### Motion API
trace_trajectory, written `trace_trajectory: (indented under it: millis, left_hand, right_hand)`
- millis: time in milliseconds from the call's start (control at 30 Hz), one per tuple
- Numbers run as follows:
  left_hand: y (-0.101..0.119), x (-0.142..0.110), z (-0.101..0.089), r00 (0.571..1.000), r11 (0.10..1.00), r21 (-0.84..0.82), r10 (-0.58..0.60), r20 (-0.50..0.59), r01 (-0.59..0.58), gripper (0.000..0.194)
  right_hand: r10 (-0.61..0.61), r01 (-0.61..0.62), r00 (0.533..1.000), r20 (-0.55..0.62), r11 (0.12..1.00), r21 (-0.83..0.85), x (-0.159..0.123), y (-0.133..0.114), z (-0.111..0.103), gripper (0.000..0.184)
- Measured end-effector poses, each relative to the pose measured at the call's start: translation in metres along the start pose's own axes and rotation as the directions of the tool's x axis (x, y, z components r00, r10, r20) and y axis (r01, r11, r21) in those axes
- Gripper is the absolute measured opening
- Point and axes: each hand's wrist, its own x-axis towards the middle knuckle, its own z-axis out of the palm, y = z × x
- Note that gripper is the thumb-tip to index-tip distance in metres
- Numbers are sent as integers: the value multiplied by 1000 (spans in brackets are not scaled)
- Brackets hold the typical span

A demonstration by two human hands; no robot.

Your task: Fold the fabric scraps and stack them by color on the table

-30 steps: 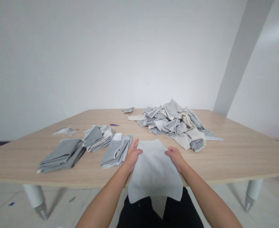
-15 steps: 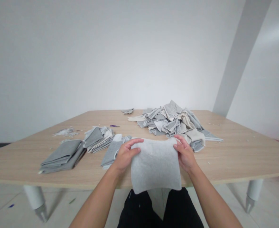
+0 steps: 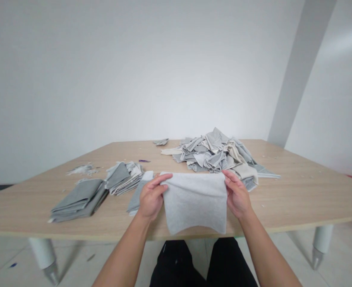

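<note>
A light grey piece of fabric [image 3: 195,204] hangs stretched between my two hands, above the table's front edge. My left hand [image 3: 152,196] pinches its upper left corner between thumb and fingers. At the upper right corner, my right hand [image 3: 237,195] grips it the same way. The top edge is pulled nearly straight, and the lower edge hangs free in a curve. Behind my left hand lies a grey fabric stack [image 3: 136,196], partly hidden by the hand and the held piece.
A large heap of grey and beige fabric pieces [image 3: 214,153] covers the table's back right. To the left lie a folded grey stack [image 3: 79,201], another fabric stack [image 3: 125,177], white scraps [image 3: 82,169] and a small purple tool [image 3: 144,161]. A small grey piece [image 3: 161,142] rests at the back.
My hands have moved slightly apart, the left one leftward, drawing the fabric's top edge tauter. Its lower edge has risen a little.
</note>
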Motion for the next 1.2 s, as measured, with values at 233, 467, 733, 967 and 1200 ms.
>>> trace_trajectory:
  millis: [233,467,733,967,1200]
  left_hand:
    - [-3,-4,14,974,968,-247,-24,-224,-33,51]
    - [-18,11,-3,914,930,-353,-54,-401,-100,43]
    - [-29,3,-2,930,925,-379,-114,-350,-29,38]
    - [-35,-15,3,955,940,-326,-185,-231,103,36]
    - [-46,-25,2,957,959,-135,-265,-118,249,48]
  right_hand:
    - [35,-35,999,27,999,-10,-6,7,6,30]
    - [55,-56,998,45,998,32,-11,5,10,30]
    - [38,-39,999,30,999,23,-13,8,14,30]
    - [24,-25,999,22,999,44,-13,8,20,32]
    - [36,-42,997,63,995,87,-11,3,27,31]
